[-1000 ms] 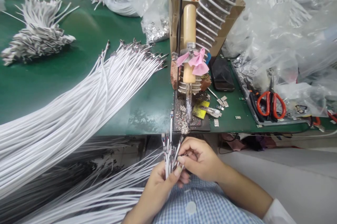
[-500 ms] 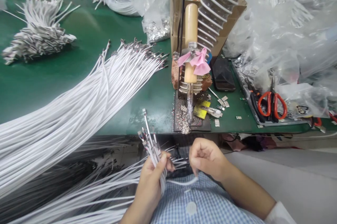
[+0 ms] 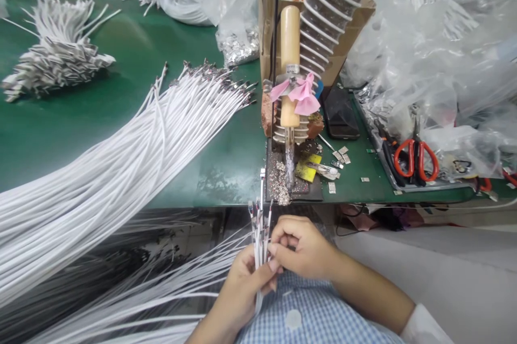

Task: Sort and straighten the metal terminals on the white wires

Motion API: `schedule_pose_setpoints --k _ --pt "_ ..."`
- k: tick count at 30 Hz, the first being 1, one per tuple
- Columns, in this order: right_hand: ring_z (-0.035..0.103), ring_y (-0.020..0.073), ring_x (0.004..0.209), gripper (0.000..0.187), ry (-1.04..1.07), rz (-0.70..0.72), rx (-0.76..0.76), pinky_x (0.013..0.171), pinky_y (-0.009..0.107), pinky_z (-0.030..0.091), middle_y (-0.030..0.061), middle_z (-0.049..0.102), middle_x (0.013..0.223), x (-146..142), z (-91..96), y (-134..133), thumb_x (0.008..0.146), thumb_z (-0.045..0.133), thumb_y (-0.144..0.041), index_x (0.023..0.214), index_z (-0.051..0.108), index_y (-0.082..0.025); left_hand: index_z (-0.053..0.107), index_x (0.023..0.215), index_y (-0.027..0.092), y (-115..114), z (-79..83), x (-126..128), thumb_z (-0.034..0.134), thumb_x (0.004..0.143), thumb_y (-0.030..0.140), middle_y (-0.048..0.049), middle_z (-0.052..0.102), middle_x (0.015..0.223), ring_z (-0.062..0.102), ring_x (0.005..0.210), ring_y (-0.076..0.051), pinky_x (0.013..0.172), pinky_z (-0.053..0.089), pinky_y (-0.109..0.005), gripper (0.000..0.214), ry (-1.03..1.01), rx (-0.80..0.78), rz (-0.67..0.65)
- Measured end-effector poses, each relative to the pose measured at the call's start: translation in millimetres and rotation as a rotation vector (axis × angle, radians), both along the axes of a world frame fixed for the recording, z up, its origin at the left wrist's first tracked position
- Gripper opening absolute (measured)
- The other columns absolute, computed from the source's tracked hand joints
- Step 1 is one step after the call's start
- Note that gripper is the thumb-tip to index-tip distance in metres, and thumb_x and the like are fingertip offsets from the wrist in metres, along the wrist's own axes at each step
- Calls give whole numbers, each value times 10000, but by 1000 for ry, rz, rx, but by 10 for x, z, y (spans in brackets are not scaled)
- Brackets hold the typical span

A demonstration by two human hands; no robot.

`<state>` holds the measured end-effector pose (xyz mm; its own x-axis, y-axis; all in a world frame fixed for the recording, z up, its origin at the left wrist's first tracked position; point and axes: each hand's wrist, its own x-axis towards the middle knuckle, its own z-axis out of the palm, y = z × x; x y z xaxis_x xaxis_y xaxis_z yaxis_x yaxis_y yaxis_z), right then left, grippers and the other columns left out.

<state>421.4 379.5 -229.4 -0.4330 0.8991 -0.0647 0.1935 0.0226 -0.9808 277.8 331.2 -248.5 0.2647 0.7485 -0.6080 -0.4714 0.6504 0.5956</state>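
My left hand point(image 3: 247, 279) is closed round a small bunch of white cables point(image 3: 258, 239), whose tips point up towards the bench edge. One cable stands higher than the others and has a small metal connector point(image 3: 262, 174) at its end. My right hand point(image 3: 302, 247) is pinched against the right side of the bunch, thumb and forefinger on a white cable point(image 3: 269, 220). Its fingertips touch or nearly touch my left thumb. Above the hands, a soldering iron point(image 3: 290, 102) with a wooden handle is fixed tip down over a dark plate point(image 3: 315, 191) strewn with solder bits.
A thick bundle of white cables point(image 3: 133, 155) lies across the green bench point(image 3: 226, 150). Loose metal connectors point(image 3: 332, 188) and a yellow sponge point(image 3: 309, 168) sit beside the iron. Further right are a phone point(image 3: 341, 112) and red-handled scissors point(image 3: 416, 158) in a tray. More cables hang below the bench.
My right hand has moved left and in to the bunch, bringing the cable end it pinched. My left hand has shifted right, and the bunch now stands more upright.
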Motion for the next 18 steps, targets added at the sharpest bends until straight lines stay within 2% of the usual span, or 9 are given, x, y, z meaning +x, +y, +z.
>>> schedule_pose_setpoints --k 3,7,18 --pt "425 73 529 77 15 -27 -44 466 170 343 -25 465 639 26 -13 -13 723 550 -100 672 526 -152 615 710 150 17 17 -10 769 631 283 10 615 565 521 432 -69 373 338 -127 219 12 7 34" --pt "370 62 497 101 40 -57 -31 444 163 310 -41 418 601 37 -17 -8 719 530 -100 640 491 -151 605 705 152 43 40 -24 741 669 277 2 630 571 549 449 -83 390 390 -141 189 33 39 36" --pt "357 67 501 101 75 -50 -13 453 164 309 -39 410 589 42 14 13 705 494 -100 623 468 -153 605 671 140 76 108 -34 751 656 279 -5 629 552 538 428 -70 387 376 -128 202 39 41 31"
